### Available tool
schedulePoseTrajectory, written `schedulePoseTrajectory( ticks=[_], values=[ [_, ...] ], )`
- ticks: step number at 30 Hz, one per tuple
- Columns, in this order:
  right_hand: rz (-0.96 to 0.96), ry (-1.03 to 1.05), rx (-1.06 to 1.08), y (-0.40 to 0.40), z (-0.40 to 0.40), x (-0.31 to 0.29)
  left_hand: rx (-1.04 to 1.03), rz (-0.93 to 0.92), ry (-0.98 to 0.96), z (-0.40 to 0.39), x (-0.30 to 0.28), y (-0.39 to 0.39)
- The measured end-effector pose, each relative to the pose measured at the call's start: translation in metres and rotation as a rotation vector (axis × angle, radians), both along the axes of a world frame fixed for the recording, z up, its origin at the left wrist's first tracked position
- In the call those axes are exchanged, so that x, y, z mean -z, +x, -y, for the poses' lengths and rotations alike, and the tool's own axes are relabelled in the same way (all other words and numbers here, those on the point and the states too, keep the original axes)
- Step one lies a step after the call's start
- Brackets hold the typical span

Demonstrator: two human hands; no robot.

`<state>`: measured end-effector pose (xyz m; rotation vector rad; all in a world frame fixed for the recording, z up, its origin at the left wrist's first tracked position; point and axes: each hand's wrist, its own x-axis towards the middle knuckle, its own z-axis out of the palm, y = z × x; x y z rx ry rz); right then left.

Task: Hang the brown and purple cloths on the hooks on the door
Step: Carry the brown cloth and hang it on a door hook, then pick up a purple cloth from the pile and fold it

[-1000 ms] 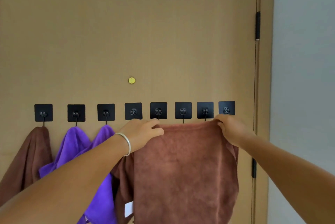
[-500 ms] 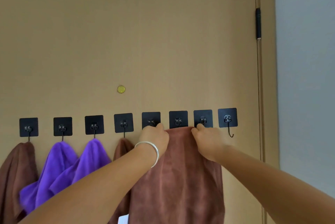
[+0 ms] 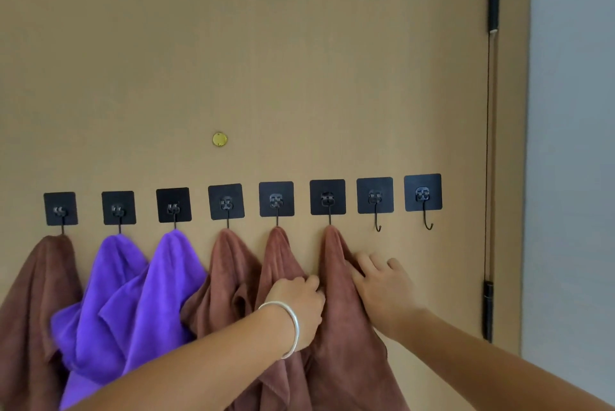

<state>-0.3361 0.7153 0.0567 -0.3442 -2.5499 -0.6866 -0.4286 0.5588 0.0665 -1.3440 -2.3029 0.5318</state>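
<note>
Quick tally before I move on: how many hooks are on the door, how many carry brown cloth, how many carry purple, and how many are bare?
Hooks with brown cloth: 4
Hooks with purple cloth: 2
Bare hooks: 2
Total hooks on the door: 8
</note>
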Motion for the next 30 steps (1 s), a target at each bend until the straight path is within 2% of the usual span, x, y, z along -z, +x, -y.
schedulePoseTrajectory(
  ticks=[4, 8, 13, 18, 30],
  values=[
    [-0.056, 0.061, -0.042, 0.009, -0.006, 0.010, 0.093, -0.173, 0.006, 0.011, -0.006, -0.001],
    [-0.137, 0.072, -0.107, 0.020, -0.013, 0.007, 0.145, -0.227, 0.263, 0.017, -0.039, 0.000],
    [-0.203, 0.102, -0.106, 0.037, -0.029, 0.002, 0.371, -0.307, 0.603, 0.008, -0.053, -0.001],
    [-0.221, 0.137, 0.009, 0.063, -0.035, -0.006, 0.340, -0.278, 0.530, -0.018, -0.046, -0.004],
    [-0.199, 0.164, 0.572, 0.149, -0.007, -0.034, 0.645, -0.145, 0.557, -0.068, -0.044, 0.013]
  ],
)
